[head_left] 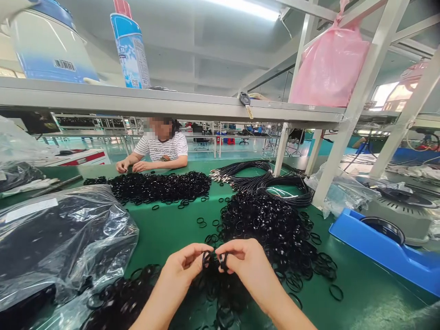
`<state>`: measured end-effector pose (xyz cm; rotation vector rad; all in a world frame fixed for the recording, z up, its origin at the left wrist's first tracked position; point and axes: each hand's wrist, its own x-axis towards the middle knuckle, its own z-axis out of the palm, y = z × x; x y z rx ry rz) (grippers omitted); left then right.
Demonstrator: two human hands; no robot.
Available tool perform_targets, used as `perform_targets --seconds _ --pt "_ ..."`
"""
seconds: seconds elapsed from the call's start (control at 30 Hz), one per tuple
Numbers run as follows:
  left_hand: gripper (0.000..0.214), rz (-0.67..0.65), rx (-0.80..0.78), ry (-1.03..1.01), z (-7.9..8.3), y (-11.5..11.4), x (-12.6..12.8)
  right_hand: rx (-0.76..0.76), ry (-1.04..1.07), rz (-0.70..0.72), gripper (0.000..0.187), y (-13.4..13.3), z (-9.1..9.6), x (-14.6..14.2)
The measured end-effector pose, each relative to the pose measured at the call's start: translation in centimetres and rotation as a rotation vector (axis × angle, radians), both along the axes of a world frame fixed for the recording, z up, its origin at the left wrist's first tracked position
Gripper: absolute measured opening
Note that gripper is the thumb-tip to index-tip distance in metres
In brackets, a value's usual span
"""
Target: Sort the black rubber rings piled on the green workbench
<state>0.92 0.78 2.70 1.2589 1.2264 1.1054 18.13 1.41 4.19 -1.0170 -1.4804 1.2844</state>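
My left hand point(187, 262) pinches a small black ring point(206, 259) between thumb and fingertips. Close beside it, my right hand point(240, 259) grips another black ring point(223, 261) the same way, and the two sets of fingertips nearly meet. Both hands hang over the green tabletop point(172, 227). Just beyond my right hand rises a large pile of black rings point(268, 220). More loose rings point(127, 293) lie in a heap by my left forearm, and others are scattered under my hands.
A clear bag of black items point(68, 229) lies at left. Across the table a person point(161, 146) sits behind another ring pile point(161, 187). Coiled black cables point(285, 190) lie beyond. At right stands a blue tape dispenser point(381, 252). A shelf point(172, 101) crosses overhead, with metal posts point(357, 91) at right.
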Motion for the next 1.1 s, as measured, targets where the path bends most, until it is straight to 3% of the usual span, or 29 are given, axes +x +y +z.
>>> perform_targets --seconds 0.23,0.37,0.57,0.67,0.83,0.97,1.1 --pt "0.041 -0.056 -0.031 0.119 0.6 -1.0 1.4 0.117 -0.286 -0.135 0.014 -0.3 -0.3 -0.4" --pt "0.039 -0.087 -0.025 0.059 0.7 -1.3 1.7 0.168 -0.396 -0.16 0.017 -0.6 -0.2 -0.4" --pt "0.034 -0.005 -0.026 -0.051 0.3 -0.7 1.1 0.179 -0.256 -0.201 0.01 0.1 1.1 1.2" --pt "0.034 -0.018 -0.051 -0.062 0.2 -0.7 1.0 0.172 -0.21 -0.133 0.007 0.1 1.6 1.6" --pt "0.034 -0.111 -0.006 -0.031 0.0 -1.2 1.5 0.348 -0.352 0.063 0.037 -1.2 1.7 0.6" --pt "0.041 -0.17 -0.045 0.033 0.0 -1.4 1.8 0.383 -0.426 -0.037 0.03 -1.1 1.4 0.6" --pt "0.044 -0.109 -0.052 0.121 0.4 -1.5 1.7 0.329 -0.426 -0.108 0.023 -0.3 1.4 1.3"
